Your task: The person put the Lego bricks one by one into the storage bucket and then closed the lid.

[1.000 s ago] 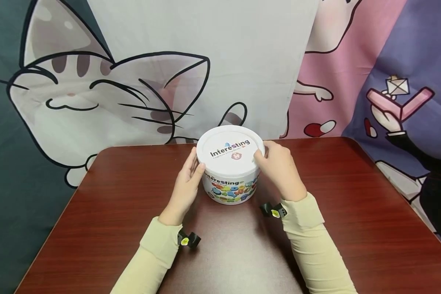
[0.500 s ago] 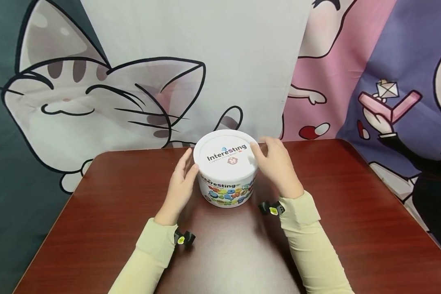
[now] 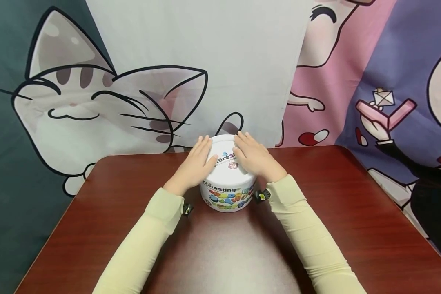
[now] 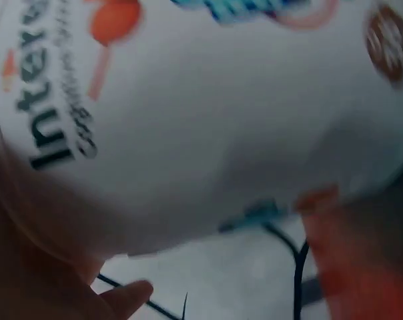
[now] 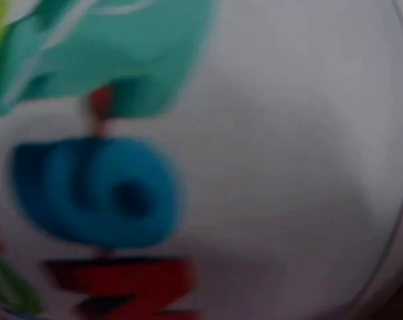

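A round white plastic tub (image 3: pixel 227 199) printed with colourful beads stands upright near the far edge of the table. Its white lid (image 3: pixel 226 177) lies level on top, the lettering partly covered by my hands. My left hand (image 3: pixel 192 167) lies over the lid's left side, fingers straight and pointing away from me. Over the right side lies my right hand (image 3: pixel 259 161), its fingers likewise straight. In the left wrist view the tub's printed wall (image 4: pixel 201 120) fills most of the picture, with fingers (image 4: pixel 125 298) at the bottom left. Blurred print on the tub (image 5: pixel 98 190) fills the right wrist view.
The tub stands on a dark red wooden table (image 3: pixel 106 220) with rounded far corners. Behind it hangs a cloth (image 3: pixel 250 73) with cartoon figures, close to the table's far edge. Something black (image 3: pixel 433 208) shows at the right.
Both hands have moved from the tub's sides up onto the lid, coming closer together with fingers straightened. The tub stays in about the same place while the head view shifts slightly.
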A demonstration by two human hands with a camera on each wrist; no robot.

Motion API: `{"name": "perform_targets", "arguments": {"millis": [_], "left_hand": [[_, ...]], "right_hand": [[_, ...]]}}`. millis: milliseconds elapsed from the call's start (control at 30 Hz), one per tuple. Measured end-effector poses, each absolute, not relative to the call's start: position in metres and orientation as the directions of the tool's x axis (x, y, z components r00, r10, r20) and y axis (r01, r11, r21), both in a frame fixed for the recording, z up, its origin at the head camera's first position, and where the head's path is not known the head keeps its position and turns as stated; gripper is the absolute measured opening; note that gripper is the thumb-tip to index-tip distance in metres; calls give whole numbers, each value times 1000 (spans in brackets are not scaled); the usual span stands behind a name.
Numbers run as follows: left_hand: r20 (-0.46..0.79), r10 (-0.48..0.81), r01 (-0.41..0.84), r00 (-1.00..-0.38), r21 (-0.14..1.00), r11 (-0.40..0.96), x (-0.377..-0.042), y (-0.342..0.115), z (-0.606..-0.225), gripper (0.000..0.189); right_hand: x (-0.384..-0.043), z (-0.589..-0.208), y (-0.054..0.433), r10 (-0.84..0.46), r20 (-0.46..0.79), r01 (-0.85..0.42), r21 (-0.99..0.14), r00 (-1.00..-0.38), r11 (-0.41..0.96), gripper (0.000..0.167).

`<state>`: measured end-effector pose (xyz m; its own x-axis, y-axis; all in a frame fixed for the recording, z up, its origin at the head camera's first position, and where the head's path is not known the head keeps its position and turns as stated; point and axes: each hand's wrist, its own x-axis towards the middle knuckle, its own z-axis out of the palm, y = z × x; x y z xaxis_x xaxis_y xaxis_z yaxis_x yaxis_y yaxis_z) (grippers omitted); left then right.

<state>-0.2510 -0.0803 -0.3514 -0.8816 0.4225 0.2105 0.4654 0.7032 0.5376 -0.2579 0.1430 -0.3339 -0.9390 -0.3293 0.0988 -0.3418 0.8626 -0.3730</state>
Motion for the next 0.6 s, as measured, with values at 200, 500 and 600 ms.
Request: {"name": "perform_targets", "arguments": {"millis": [200,500,600], "left_hand": [[173,460,486,-871,447,751,-255,-80,-349,69],[153,463,475,-873,486,734,-257,-81,-353,71],[189,452,484,-872,484,729,-257,-81,-356,69]], "right_hand": [[-260,-334,143,-335,67,-338,-327,-940,882,61],[-260,-333,141,-328,29,-320,-315,-944,894,61],[-259,-335,140,-312,39,-308,-307,-949,900,60]]}}
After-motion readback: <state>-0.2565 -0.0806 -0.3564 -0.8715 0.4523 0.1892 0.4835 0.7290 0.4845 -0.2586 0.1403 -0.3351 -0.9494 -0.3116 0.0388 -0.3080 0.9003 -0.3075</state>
